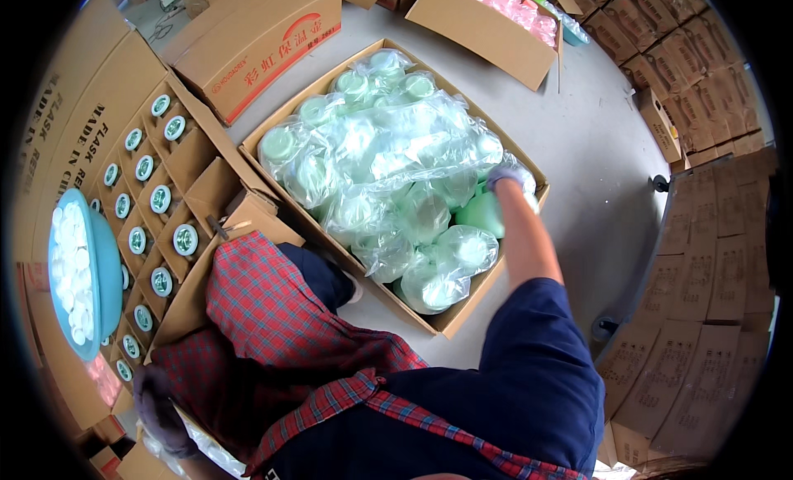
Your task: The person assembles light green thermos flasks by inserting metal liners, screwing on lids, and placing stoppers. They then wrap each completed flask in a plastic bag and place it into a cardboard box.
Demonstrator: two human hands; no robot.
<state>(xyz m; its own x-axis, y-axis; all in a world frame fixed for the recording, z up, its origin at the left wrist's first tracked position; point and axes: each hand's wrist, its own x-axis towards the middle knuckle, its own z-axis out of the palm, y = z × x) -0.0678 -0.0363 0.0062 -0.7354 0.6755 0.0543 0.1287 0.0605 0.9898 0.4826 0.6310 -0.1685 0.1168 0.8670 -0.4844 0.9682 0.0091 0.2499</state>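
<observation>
My right hand (505,176), in a grey-purple glove and slightly blurred, reaches over the right side of an open carton (372,292). Its fingers curl at the upper end of a bare green thermos casing (481,213); their exact hold is partly hidden. Around it, several pale green casings in clear plastic bags (396,145) fill the carton. My left hand (161,410), also gloved, hangs low at the left beside my red checked apron (273,290). Its fingers stretch out, with nothing seen in them. Clear plastic (216,447) shows in a box near that hand.
At the left, a divided carton (202,170) holds several upright silvery flask liners (184,240). A blue basin (103,265) of white caps rests over its far left edge. A carton of pink bagged pieces (487,34) stands beyond. Stacked cartons (686,315) line the right.
</observation>
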